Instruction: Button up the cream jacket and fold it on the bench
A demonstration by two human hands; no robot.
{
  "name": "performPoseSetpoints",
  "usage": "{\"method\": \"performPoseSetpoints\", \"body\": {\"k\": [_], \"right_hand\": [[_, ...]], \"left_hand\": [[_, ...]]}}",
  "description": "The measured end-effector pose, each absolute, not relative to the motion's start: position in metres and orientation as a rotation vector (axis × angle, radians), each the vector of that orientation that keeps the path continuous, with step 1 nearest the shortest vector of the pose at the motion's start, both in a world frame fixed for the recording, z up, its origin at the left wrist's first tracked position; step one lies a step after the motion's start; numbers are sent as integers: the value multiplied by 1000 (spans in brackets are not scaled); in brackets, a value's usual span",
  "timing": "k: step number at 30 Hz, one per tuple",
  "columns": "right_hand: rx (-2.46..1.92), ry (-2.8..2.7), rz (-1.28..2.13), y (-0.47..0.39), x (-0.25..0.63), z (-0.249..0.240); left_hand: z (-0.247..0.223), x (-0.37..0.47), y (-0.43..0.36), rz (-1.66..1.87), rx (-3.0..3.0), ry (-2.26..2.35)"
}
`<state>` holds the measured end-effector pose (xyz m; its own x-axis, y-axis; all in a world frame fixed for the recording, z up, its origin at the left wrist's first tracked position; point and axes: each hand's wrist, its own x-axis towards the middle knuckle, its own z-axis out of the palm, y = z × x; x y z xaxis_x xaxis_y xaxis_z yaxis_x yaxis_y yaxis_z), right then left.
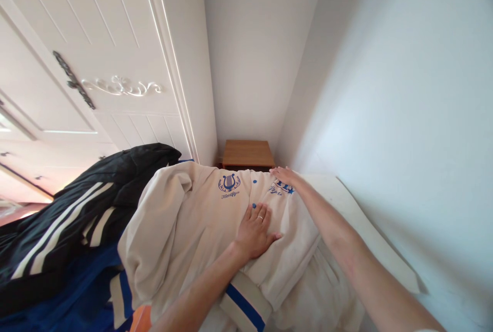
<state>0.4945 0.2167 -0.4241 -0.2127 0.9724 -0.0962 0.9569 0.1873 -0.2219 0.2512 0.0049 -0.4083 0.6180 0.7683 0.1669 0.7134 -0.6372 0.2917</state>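
Observation:
A cream varsity jacket (208, 219) with blue snaps and blue embroidery, including a lyre badge (229, 183), lies front up before me. My left hand (254, 232), a ring on one finger, rests flat on its front with fingers spread. Farther up, my right hand (284, 174) lies with fingers stretched out at the jacket's upper edge, beside the embroidered lettering and partly over it. One sleeve is folded across the front. Its cuff (246, 301), with a blue stripe, shows under my left forearm.
To the left are a black garment with white stripes (100, 188) and a blue garment (73, 286). A white wardrobe (181, 29) stands behind them. A small wooden cabinet (248, 152) is at the far end, and a pale wall (416, 116) rises on the right.

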Motion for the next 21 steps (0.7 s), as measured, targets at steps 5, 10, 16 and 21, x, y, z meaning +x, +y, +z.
{"method": "performPoseSetpoints", "body": {"k": [5, 10, 16, 21], "right_hand": [[-1918, -2177, 571, 237, 513, -423], [-1815, -1972, 782, 246, 540, -413], [-1724, -1735, 934, 242, 558, -408], [-1703, -1576, 946, 245, 556, -414]], "left_hand": [[-401, 244, 2, 441, 2579, 1181], [-373, 247, 29, 457, 2309, 1258], [-369, 286, 94, 582, 1764, 1439], [-377, 306, 121, 500, 1545, 1441]]}}
